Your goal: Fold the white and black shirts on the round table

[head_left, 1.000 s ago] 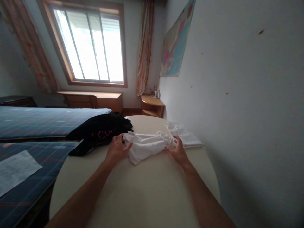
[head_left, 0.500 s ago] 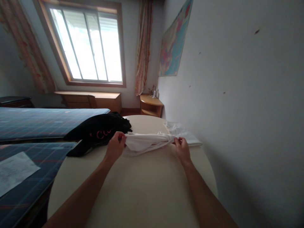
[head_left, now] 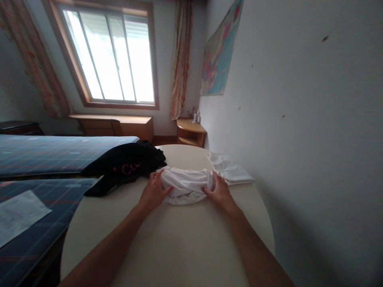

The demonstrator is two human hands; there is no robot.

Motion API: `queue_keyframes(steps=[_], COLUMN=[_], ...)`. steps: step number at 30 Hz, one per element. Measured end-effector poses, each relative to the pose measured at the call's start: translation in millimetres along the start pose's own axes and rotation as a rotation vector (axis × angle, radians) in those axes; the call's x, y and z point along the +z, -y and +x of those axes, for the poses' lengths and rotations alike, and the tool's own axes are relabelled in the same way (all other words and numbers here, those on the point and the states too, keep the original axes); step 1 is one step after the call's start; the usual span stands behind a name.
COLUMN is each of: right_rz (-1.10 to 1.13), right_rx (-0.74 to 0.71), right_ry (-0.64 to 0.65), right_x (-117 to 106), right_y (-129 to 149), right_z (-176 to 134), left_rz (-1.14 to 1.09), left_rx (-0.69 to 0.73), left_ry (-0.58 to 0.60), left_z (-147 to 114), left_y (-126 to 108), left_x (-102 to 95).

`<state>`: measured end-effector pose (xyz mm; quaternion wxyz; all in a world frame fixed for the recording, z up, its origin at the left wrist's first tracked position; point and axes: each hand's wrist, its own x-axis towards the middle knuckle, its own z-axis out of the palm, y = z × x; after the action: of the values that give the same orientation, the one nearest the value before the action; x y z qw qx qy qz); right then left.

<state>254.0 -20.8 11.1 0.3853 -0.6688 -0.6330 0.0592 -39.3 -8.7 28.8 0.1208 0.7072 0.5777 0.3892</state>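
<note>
A bunched and folded piece of white cloth lies on the round cream table; its exact kind does not show. My left hand grips its left end, thumb on the near side and fingers over the far edge. At the right end, my right hand holds it the same way, thumb on the front folds. Close behind the right hand lies a second white cloth, folded flat. A black garment with pink lettering is heaped just left of my left hand.
Two mattresses with blue plaid covers lie to the left, with a sheet of paper on the nearer one. A white wall runs along the table's right side. Beyond stand a corner shelf and a wooden desk.
The white cloth was stretched between pinching fingers; now it rests lower and more gathered on the table. Both hands have come closer together, their thumbs pressed on its front.
</note>
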Motion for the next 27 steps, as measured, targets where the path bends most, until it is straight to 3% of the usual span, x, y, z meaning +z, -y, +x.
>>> queue_keyframes(steps=[3, 5, 8, 12, 14, 16, 19, 23, 27], right_rz=[-0.077, 0.002, 0.257, 0.663, 0.769, 0.817, 0.796, 0.616, 0.478], right_rx=[0.085, 0.077, 0.057, 0.192, 0.24, 0.232, 0.129, 0.009, -0.039], right_ry=[0.043, 0.063, -0.021, -0.165, -0.189, -0.159, -0.045, 0.11, 0.113], right_x=[-4.7, -7.8, -11.0, -15.0, -15.8, -14.8, -10.4, -4.4, -3.8], right_y=[0.3, 2.0, 3.7, -1.6, -5.8, -7.8, -5.0, 1.6, 3.9], right_z=[-2.4, -1.8, 2.9, 13.9, 18.4, 20.0, 15.5, 5.2, 3.4], left_rz=[0.141, 0.135, 0.018, -0.198, -0.254, -0.209, -0.039, 0.078, 0.065], left_rx=[-0.137, -0.134, -0.042, -0.044, -0.086, -0.1, -0.022, 0.145, 0.207], left_ry=[0.156, 0.214, 0.117, -0.11, -0.1, 0.004, 0.151, 0.23, 0.255], left_z=[-7.3, -7.7, -0.6, 14.1, 16.3, 12.2, -2.4, -20.1, -22.0], left_y=[-7.6, -11.1, -9.3, 3.2, 5.6, 1.1, -14.9, -29.3, -27.1], left_x=[-1.4, -1.5, -3.2, -12.9, -17.3, -17.6, -8.9, 12.2, 25.9])
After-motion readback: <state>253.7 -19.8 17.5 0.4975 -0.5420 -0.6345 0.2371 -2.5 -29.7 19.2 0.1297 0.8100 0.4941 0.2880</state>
